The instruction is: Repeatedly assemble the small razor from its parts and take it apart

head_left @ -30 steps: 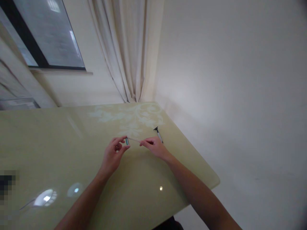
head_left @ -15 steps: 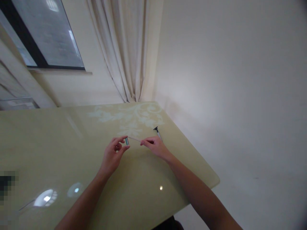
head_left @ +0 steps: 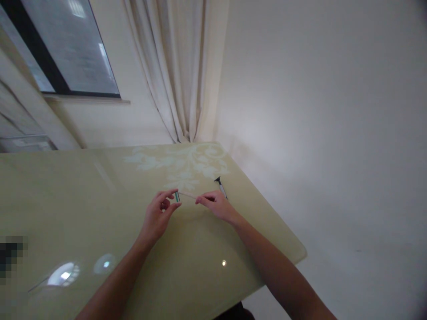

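Between the thumb and fingertips of my left hand [head_left: 159,214] is a small razor cartridge [head_left: 177,197], held on edge, with a teal strip and a dark side. My right hand [head_left: 215,204] pinches a thin pale stick [head_left: 187,194]. The stick slants leftward and its far end is at the top of the cartridge; whether it touches is too small to tell. Just beyond my right hand lies a razor [head_left: 222,189] with a grey handle and a black T-shaped top, its lower end close to my knuckles.
The glossy greenish table [head_left: 187,258] has a white floral pattern near its far corner. A white wall [head_left: 316,155] runs along its right side. Behind the far edge hangs a beige curtain [head_left: 180,71]. At lower left is a dark blurred patch [head_left: 10,254].
Both hands keep almost the same pose, with the cartridge and the stick still held. The view has shifted very slightly; the razor lies where it was.
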`<act>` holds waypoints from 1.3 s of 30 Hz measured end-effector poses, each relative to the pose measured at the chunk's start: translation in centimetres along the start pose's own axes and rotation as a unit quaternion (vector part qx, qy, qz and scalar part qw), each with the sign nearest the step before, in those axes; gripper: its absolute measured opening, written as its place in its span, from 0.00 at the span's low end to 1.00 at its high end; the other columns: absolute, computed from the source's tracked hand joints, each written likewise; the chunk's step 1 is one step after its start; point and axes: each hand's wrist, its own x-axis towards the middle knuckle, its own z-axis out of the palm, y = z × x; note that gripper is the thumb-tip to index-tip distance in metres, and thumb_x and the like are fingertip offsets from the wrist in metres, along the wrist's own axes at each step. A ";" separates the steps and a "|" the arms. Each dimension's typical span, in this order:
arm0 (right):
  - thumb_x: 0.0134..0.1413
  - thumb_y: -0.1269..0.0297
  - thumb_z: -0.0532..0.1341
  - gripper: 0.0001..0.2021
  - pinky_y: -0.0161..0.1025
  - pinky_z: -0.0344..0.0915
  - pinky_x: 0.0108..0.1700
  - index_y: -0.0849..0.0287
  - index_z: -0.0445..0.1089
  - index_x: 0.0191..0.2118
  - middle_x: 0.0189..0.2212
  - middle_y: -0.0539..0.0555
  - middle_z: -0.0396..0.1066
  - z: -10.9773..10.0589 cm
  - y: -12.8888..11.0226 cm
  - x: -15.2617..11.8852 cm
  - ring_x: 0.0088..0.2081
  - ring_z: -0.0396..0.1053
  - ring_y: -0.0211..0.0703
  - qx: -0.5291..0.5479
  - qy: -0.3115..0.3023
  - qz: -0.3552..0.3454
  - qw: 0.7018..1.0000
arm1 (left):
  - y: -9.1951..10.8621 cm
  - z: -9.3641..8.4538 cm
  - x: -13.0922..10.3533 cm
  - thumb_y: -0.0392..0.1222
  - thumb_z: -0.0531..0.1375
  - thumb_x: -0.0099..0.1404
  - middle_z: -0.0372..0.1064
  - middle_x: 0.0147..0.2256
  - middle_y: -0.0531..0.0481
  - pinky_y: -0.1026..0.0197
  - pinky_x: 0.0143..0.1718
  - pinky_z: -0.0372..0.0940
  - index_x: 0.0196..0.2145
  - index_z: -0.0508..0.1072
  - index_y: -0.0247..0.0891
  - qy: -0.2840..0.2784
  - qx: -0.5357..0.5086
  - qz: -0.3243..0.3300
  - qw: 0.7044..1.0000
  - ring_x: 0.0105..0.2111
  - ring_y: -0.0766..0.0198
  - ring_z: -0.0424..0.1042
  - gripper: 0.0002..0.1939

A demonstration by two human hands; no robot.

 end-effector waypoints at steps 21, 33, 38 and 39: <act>0.62 0.41 0.62 0.26 0.36 0.44 0.27 0.62 0.84 0.39 0.19 0.46 0.57 -0.3 0.1 -0.1 0.23 0.50 0.35 -0.008 -0.017 0.004 1.000 | 0.0 0.0 0.0 0.50 0.68 0.60 0.67 0.39 0.52 0.62 0.31 0.64 0.51 0.79 0.43 0.003 -0.004 0.001 1.000 0.27 0.69 0.63 0.22; 0.62 0.42 0.62 0.26 0.36 0.44 0.27 0.62 0.85 0.39 0.19 0.46 0.57 -0.2 0.1 0.0 0.23 0.50 0.35 -0.008 -0.022 0.002 1.000 | -0.2 -0.1 0.0 0.52 0.67 0.61 0.68 0.39 0.51 0.62 0.31 0.65 0.52 0.78 0.43 0.002 -0.002 0.001 1.000 0.27 0.68 0.64 0.22; 0.62 0.42 0.62 0.26 0.37 0.44 0.27 0.62 0.84 0.38 0.18 0.46 0.56 -0.4 0.2 0.0 0.23 0.49 0.35 -0.011 -0.011 0.002 1.000 | -0.3 -0.1 0.1 0.51 0.67 0.61 0.68 0.38 0.52 0.63 0.29 0.64 0.51 0.79 0.44 0.001 0.002 0.003 1.000 0.26 0.68 0.63 0.21; 0.62 0.41 0.62 0.26 0.37 0.44 0.27 0.62 0.85 0.38 0.18 0.45 0.55 -0.4 0.2 0.0 0.23 0.49 0.34 -0.006 -0.019 0.000 1.000 | -0.3 -0.1 0.1 0.51 0.67 0.61 0.68 0.38 0.52 0.63 0.29 0.63 0.51 0.79 0.43 0.003 -0.002 0.003 1.000 0.26 0.69 0.63 0.21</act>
